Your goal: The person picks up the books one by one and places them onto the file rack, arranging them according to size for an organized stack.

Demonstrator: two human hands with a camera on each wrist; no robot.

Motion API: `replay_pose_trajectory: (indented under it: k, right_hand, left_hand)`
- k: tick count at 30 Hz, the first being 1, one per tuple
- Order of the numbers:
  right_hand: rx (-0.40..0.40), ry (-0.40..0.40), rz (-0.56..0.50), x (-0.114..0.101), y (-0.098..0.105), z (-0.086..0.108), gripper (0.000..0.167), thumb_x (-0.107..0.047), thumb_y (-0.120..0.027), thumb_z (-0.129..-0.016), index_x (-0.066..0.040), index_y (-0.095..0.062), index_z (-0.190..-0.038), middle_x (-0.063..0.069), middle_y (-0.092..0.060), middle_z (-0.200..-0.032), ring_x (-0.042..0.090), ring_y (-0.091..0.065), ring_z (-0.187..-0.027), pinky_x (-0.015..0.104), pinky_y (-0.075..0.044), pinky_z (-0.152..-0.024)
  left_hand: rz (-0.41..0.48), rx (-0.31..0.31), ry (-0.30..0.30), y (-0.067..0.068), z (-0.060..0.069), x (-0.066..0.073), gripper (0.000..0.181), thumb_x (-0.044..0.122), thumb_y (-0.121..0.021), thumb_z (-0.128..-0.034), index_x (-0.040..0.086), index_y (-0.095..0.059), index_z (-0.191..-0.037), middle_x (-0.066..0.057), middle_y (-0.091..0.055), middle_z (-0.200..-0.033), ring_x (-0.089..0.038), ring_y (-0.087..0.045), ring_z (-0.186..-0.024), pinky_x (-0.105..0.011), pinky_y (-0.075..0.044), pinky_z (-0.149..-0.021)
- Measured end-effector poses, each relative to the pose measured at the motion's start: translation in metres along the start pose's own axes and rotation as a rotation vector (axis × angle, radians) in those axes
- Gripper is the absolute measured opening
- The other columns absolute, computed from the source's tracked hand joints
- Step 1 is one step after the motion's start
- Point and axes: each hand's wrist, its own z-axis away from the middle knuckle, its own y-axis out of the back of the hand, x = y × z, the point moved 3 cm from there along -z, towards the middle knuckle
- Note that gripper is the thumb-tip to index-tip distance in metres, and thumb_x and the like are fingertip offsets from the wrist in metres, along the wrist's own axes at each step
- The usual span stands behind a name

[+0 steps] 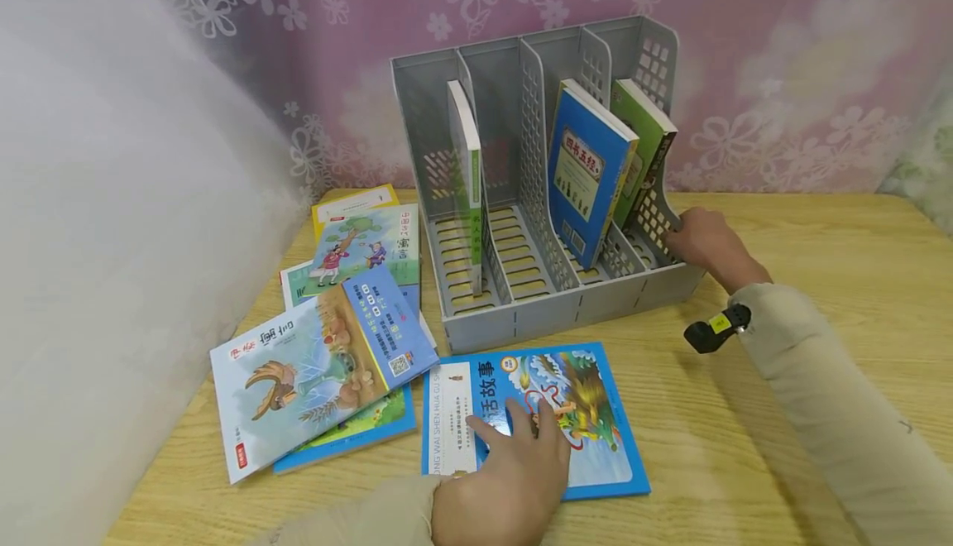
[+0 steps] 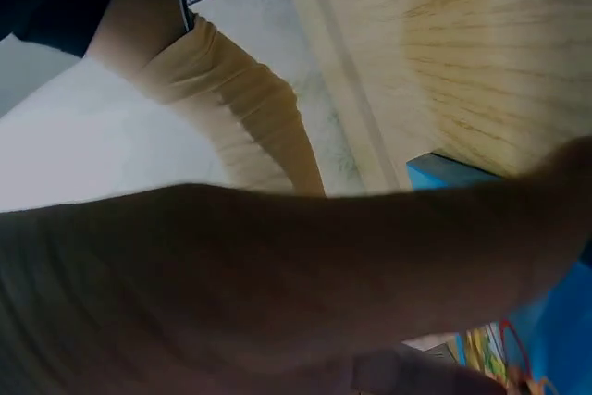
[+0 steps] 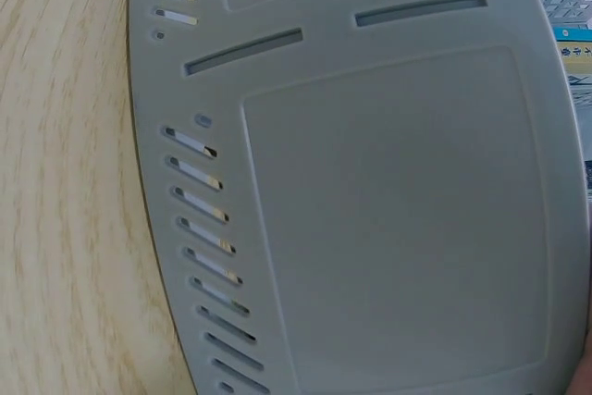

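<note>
In the head view a grey file rack (image 1: 476, 327) stands on the table, with a white-spined book (image 1: 471, 190), a blue book (image 1: 588, 170) and a green book (image 1: 644, 149) in separate compartments. My right hand (image 1: 711, 244) grips the rack's right side wall near the front corner; the right wrist view shows the grey panel (image 3: 398, 219) close up. A blue storybook (image 1: 610, 447) lies flat in front of the rack. My left hand (image 1: 514, 480) rests on its cover with fingers spread. The left wrist view is mostly filled by the hand and forearm, with a blue cover (image 2: 564, 330) beside them.
Left of the rack, several books overlap in a loose pile, a light blue one (image 1: 298, 380) on top at the front and a green-blue one (image 1: 395, 240) farther back. A white sheet (image 1: 112, 240) borders the left side, and a flowered curtain (image 1: 804, 74) hangs behind.
</note>
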Motion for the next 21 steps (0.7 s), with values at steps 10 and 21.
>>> replay_pose_trajectory:
  k: [10,21]
  right_hand:
    - [-0.007,-0.008,-0.003,0.003,-0.001,0.002,0.029,-0.018,-0.044,-0.095,0.006,-0.054,-0.082,0.013,-0.051,-0.067,0.026,-0.046,-0.059,0.037,-0.038,-0.053]
    - [-0.011,-0.02,0.005,-0.001,-0.001,0.001,0.033,-0.017,-0.045,-0.095,0.014,-0.057,-0.095,0.021,-0.058,-0.075,0.03,-0.052,-0.064,0.038,-0.041,-0.054]
  left_hand:
    - [0.004,-0.038,0.101,-0.014,-0.014,0.017,0.081,0.06,-0.06,-0.0864,0.035,-0.02,-0.153,0.0,-0.023,-0.158,-0.046,-0.039,-0.131,-0.064,-0.049,-0.075]
    - [-0.062,0.24,0.1,-0.002,-0.008,0.022,0.059,0.049,-0.05,-0.0969,0.03,-0.029,-0.149,-0.003,-0.049,-0.143,-0.049,-0.06,-0.106,-0.055,-0.054,-0.071]
